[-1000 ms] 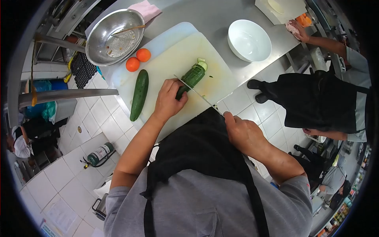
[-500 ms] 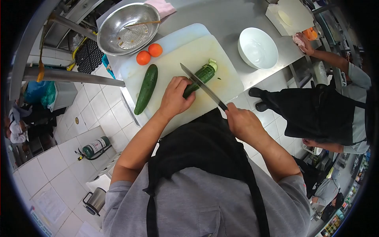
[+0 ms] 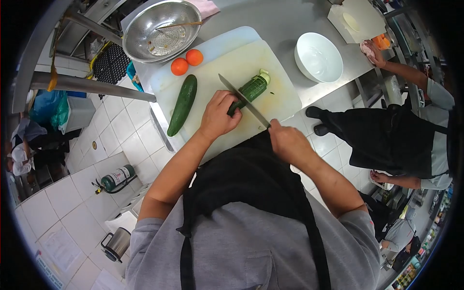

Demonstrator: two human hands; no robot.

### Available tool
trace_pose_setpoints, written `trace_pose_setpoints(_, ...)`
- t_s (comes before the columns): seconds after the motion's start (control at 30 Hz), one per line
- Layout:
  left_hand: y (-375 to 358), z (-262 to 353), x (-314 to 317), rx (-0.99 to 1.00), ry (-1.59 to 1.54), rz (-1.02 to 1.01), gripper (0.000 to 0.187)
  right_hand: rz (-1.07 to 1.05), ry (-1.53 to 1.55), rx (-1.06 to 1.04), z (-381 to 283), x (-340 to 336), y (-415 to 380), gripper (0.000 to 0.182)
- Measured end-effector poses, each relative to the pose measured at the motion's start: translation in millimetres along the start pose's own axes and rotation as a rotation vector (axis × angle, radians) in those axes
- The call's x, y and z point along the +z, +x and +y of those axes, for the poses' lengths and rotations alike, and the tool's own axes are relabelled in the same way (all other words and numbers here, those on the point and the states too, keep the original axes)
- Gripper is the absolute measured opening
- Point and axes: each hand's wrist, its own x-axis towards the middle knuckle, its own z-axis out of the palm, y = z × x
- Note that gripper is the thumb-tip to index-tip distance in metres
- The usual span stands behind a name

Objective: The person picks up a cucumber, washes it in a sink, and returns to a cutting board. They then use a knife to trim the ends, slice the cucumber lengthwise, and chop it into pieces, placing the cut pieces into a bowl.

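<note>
My left hand (image 3: 218,116) grips the near end of a partly sliced cucumber (image 3: 253,89) on a white cutting board (image 3: 217,72). In my right hand (image 3: 289,141) is the handle of a long knife (image 3: 246,102), its blade lying across the cucumber just beside my left fingers. Thin slices (image 3: 264,76) lean together at the cucumber's far end, and a small green scrap lies to their right. A whole cucumber (image 3: 182,105) rests left of my left hand. Two tomatoes (image 3: 179,66) (image 3: 194,57) sit at the board's upper left.
A steel colander (image 3: 140,38) holding a thin stick stands beyond the tomatoes. To the right are a white bowl (image 3: 319,58) and an open carton (image 3: 355,21). A co-worker in a black apron (image 3: 391,142) stands at the right, one hand on a pink cloth.
The knife has moved slightly along the cucumber toward my left hand, and my right hand has shifted a little left and up. The whole view has shifted slightly.
</note>
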Motion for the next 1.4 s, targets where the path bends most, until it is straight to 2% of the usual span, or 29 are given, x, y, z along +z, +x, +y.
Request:
trace_pose_setpoints(0.13,0,7,-6,-0.043,-0.004,0.001,0.025,0.028,0.052,-0.008,-8,-39,-13,0.011)
trace_pose_setpoints(0.27,-7,0,-2,-0.023,0.000,0.008,0.028,-0.032,0.007,0.020,-14,-47,-32,0.011)
trace_pose_setpoints(0.4,-6,-1,0,-0.003,-0.004,0.022,0.027,-0.067,0.011,0.033,-12,-25,-27,0.010)
trace_pose_setpoints(0.57,-7,-2,-1,0.005,-0.005,0.030,0.028,0.006,0.039,0.014,-4,9,0,0.012)
trace_pose_setpoints(0.77,-9,7,-11,-0.058,-0.004,0.055,0.028,0.051,0.050,-0.020,-16,-39,-22,0.017)
trace_pose_setpoints(0.87,-15,6,-13,-0.067,-0.003,0.041,0.027,-0.014,0.038,-0.001,-19,-40,-37,0.016)
trace_pose_setpoints(1.03,-20,-2,-11,-0.068,-0.019,-0.013,0.026,-0.010,0.001,-0.005,-14,9,-18,0.015)
trace_pose_setpoints(1.2,-18,5,-16,-0.065,-0.008,0.009,0.026,0.082,0.028,-0.047,-17,-11,-10,0.015)
trace_pose_setpoints(1.33,-18,12,-25,-0.087,-0.015,0.035,0.025,-0.011,-0.015,-0.006,-29,-40,-34,0.014)
trace_pose_setpoints(1.4,-25,6,-22,-0.083,-0.018,0.016,0.025,-0.071,-0.012,0.014,-29,-34,-35,0.014)
